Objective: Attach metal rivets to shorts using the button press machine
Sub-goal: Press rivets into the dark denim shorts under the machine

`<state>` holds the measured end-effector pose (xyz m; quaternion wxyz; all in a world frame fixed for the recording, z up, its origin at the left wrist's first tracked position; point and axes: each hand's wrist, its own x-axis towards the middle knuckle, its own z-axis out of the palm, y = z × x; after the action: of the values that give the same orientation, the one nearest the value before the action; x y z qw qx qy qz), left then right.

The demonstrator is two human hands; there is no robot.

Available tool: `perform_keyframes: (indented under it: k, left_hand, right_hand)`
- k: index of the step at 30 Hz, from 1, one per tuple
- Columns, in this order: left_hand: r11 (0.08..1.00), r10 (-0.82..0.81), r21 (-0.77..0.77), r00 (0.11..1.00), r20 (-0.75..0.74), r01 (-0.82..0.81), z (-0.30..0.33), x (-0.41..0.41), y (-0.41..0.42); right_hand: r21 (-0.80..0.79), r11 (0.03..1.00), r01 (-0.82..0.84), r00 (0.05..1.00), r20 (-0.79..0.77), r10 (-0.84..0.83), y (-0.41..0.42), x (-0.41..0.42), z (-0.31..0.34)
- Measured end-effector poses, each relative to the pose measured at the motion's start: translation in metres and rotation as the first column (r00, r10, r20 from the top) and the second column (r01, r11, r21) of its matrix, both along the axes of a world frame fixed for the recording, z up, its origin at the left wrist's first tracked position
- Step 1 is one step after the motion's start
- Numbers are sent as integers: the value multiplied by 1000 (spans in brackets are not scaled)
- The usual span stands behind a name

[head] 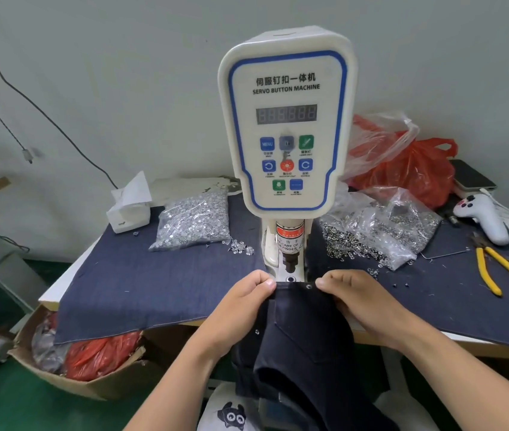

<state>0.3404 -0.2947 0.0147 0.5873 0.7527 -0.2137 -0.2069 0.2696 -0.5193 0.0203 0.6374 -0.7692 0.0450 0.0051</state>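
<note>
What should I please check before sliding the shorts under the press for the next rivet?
1. Left hand pinches the shorts edge: ok.
2. Right hand pinches the same edge: ok.
3. Edge taut between the hands: ok.
4. Rivet already set near the right hand: ok.
5. Fingers clear of the punch: ok, fabric sits in front of it.
6. Die loaded: cannot tell.

Press head point(289, 262) close above shorts edge point(296, 289), rivet bags point(192, 220) flanking, bare cloth point(141, 284) left
</note>
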Motion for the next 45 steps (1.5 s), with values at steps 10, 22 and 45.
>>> perform_keyframes:
  k: [10,22,45]
  left_hand:
    - [995,96,18,995,-20,-96,-7,11,-13]
    - [993,117,-21,992,-56,-118,-21,13,-4]
    - [991,81,-106,997,14,-79,-33,16,-5]
  right_hand:
    - [239,969,62,992,-126,-32,-4,11,-13]
    - [279,957,85,986,-160,-40,-5,17,-23]
    - [303,950,78,990,-136,-38,-5,18,-26]
